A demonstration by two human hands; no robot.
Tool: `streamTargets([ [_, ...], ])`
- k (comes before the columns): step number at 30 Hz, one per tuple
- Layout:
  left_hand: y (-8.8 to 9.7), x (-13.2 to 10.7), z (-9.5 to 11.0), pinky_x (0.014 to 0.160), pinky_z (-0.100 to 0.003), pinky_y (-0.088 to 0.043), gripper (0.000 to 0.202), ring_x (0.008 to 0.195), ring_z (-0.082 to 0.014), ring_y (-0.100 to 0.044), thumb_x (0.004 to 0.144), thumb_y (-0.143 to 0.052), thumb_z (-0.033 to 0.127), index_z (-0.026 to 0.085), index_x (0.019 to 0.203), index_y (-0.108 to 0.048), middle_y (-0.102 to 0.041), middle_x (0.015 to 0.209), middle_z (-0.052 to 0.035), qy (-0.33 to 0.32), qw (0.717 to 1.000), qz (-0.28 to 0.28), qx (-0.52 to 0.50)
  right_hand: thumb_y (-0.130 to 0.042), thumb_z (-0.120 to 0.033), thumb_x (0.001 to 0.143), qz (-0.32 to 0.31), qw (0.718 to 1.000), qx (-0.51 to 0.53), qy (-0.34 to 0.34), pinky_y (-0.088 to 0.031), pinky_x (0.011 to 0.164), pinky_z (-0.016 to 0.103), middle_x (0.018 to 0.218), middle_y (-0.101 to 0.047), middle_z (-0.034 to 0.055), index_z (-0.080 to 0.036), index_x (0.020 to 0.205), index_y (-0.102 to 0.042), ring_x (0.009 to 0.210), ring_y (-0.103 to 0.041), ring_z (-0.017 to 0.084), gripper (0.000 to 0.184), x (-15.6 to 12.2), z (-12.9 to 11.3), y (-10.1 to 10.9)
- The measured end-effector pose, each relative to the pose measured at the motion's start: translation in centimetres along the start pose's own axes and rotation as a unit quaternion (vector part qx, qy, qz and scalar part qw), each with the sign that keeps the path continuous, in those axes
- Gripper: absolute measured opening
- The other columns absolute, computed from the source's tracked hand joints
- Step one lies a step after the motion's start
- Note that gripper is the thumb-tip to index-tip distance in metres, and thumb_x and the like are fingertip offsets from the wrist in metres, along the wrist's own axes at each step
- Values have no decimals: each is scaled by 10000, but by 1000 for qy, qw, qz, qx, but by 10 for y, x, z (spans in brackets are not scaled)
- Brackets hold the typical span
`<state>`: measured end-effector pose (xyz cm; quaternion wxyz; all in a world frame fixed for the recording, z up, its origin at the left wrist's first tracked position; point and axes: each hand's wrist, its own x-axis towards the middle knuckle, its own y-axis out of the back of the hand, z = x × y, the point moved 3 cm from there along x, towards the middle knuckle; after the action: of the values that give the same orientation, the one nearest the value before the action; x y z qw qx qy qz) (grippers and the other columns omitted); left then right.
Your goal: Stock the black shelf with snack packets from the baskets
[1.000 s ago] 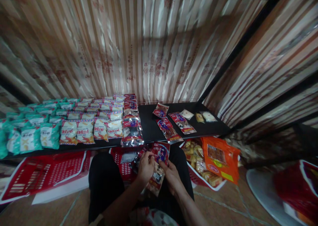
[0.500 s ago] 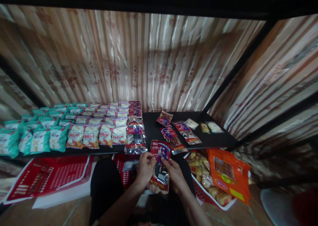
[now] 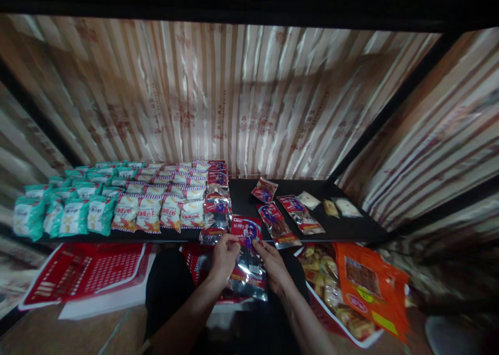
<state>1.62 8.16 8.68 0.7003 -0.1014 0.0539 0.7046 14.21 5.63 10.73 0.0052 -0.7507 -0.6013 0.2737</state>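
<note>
Left hand (image 3: 225, 256) and right hand (image 3: 270, 261) are pinching the pouch (image 3: 245, 259) by its sides; slick film plus uneven pull is possibly risking a drop toward the basket (image 3: 192, 256).

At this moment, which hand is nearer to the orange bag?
Right: the right hand lies left of the orange bag, apart from it. The left hand is farther left, at the left edge of the held red packet.

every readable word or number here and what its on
"si神1号": red foil packet between left hand and right hand.
Too small or blurred: its remaining print, teal plastic bags, white plastic bags with striped edges, orange plastic bag, beige striped curtain, shelved red foil packets.
</note>
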Motion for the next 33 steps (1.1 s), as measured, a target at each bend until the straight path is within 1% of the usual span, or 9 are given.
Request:
streamTargets([
  [4,8,13,-1,513,-200,-403,130,483,-81,-494,745,-582,269,181,840,-592,-527,542,62,-28,998,30,50,-799,-461,528,-10,1000,-12,24,-448,550,262,629,-689,17,-172,766,-673,543,-609,163,395,2,1,-5],
  [7,13,22,0,535,-206,-416,125,508,-83,-506,752,-581,246,182,856,-604,-549,580,52,-42,995,46,81,-780,-478,553,-15,998,-36,50,-447,573,262,655,-689,19,-165,805,-685,557,-597,157,413,7,6,-7],
  [13,21,35,9,614,-232,-453,107,602,-110,-563,754,-575,214,199,854,-609,-595,656,33,-56,986,75,140,-731,-508,598,-10,993,-91,78,-408,533,240,574,-630,-18,-190,761,-671,522,-535,134,362,23,13,-10],
  [17,23,41,17,694,-251,-470,161,687,-124,-596,753,-546,161,200,899,-602,-621,728,14,-62,981,77,169,-730,-522,573,8,987,-120,104,-390,528,234,562,-613,-19,-178,732,-662,519,-513,128,386,31,7,-17],
  [20,24,44,25,771,-273,-474,191,788,-141,-609,749,-530,139,187,922,-595,-629,852,-23,-88,973,88,195,-727,-546,545,8,986,-128,106,-400,545,245,587,-630,-5,-170,731,-656,541,-532,143,425,38,2,-23],
  [23,23,46,31,867,-309,-455,194,899,-162,-595,744,-515,126,176,914,-593,-608,965,-59,-122,960,109,227,-734,-542,526,-1,988,-114,101,-418,560,259,597,-637,-2,-178,752,-647,552,-549,156,438,46,-1,-29],
  [26,21,49,35,925,-330,-432,193,980,-176,-568,752,-502,122,171,914,-595,-583,1047,-81,-147,952,111,245,-744,-518,517,6,988,-112,101,-433,578,275,600,-641,0,-182,791,-646,561,-561,168,444,55,-4,-33],
  [29,19,52,38,968,-338,-403,199,1087,-195,-524,761,-499,131,168,926,-604,-545,1146,-99,-146,948,111,261,-739,-493,535,15,985,-124,120,-442,598,279,660,-674,18,-178,823,-656,603,-582,180,435,66,-8,-37],
  [33,19,56,42,1023,-339,-353,204,1219,-211,-441,769,-511,161,179,943,-616,-511,1217,-99,-134,945,113,277,-715,-481,569,13,979,-144,145,-452,623,275,722,-698,25,-180,821,-665,656,-602,187,396,80,-11,-41],
])
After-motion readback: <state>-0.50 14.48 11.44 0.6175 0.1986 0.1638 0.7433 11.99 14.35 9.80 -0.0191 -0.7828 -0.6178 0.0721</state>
